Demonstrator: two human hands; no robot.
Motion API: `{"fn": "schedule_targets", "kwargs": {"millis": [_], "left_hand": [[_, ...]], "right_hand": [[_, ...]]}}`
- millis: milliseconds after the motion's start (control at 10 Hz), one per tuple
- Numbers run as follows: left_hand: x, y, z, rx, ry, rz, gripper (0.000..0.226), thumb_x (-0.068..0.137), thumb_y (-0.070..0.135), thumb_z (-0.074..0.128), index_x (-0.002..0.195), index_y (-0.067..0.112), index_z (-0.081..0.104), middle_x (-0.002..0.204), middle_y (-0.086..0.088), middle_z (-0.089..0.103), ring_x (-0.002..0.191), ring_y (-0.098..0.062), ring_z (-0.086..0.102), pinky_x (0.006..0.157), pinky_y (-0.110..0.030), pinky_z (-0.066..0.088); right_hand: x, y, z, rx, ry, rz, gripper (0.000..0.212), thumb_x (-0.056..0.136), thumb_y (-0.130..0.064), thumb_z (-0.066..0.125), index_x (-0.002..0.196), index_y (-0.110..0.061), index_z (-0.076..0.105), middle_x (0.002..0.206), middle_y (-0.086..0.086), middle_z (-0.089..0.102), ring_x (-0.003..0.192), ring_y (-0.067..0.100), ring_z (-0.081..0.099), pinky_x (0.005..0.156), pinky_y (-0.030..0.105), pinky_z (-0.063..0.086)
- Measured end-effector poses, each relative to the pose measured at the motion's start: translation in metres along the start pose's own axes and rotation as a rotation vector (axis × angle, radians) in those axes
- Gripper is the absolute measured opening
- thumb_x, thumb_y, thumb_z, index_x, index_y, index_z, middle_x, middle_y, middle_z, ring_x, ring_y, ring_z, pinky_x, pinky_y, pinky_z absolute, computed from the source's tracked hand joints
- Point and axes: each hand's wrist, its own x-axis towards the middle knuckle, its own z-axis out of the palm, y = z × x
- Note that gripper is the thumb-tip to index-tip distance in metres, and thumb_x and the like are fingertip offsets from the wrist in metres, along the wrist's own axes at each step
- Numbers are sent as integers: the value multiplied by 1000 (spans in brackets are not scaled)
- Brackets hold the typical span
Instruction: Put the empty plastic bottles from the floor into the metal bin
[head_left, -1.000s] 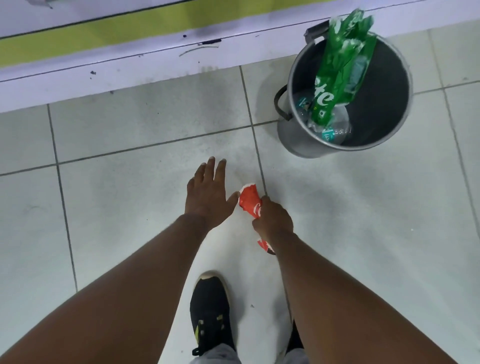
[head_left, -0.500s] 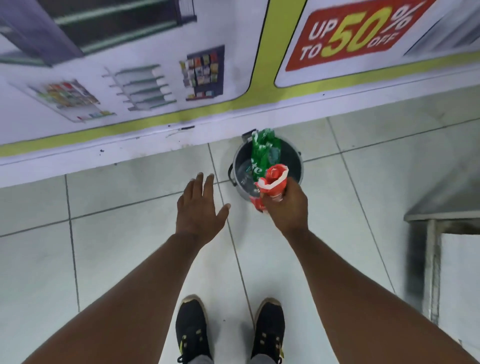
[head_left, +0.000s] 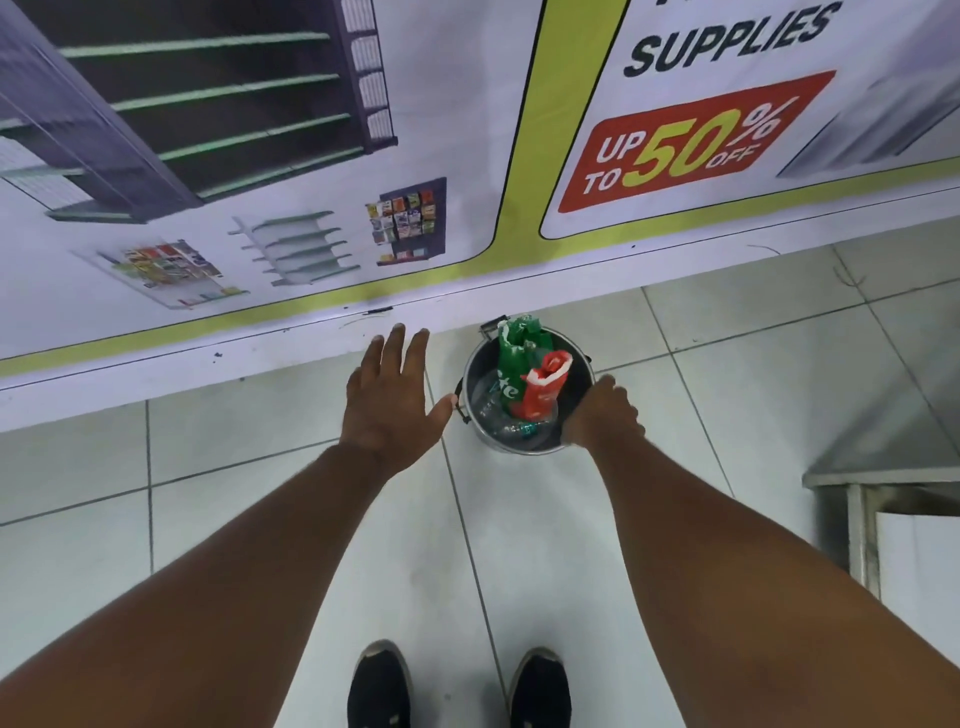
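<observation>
pale grey floor tiles (head_left: 234, 519) with dark grout lines fill the lower part of the head view. nearest the camera, two black shoes (head_left: 379, 686) stand side by side on the tiles, toes pointing toward the wall. both bare forearms reach forward above them. left hand (head_left: 389, 400): palm down, fingers spread and straight, grasping nothing, its thumb tip just beside the bin's left handle. right hand (head_left: 605, 415): loosely curled, knuckles up, at the bin's right rim and overlapping it; whether it touches the rim cannot be told, and nothing is seen in its grasp. metal bin (head_left: 478, 379): round, dark inside, standing on the floor between the two hands and near the wall. inside it, a crushed red bottle (head_left: 543, 389) leans upright against a crushed green bottle (head_left: 511, 358), which rises above the rim; a clear bottle (head_left: 506, 428) lies on the bin's bottom. at the right edge stands a steel table (head_left: 883, 457), well apart from the bin. farthest away, a wall banner (head_left: 311, 182) shows pictures of shelving, the word "supplies" and a red "up to 50% off" panel.
</observation>
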Motion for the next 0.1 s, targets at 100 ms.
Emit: {"fn": "schedule_targets", "kwargs": {"millis": [100], "left_hand": [[-10,1,4,12,-31,-14,83,90,53,54,155,20,13,163,-11,9,149,-34,8,116,-54,24]], "right_hand": [[-9,20,11,-163,-44,-7,77,73,-21,80,136,-11,37,134,11,49,124,34,50,100,47,44]]}}
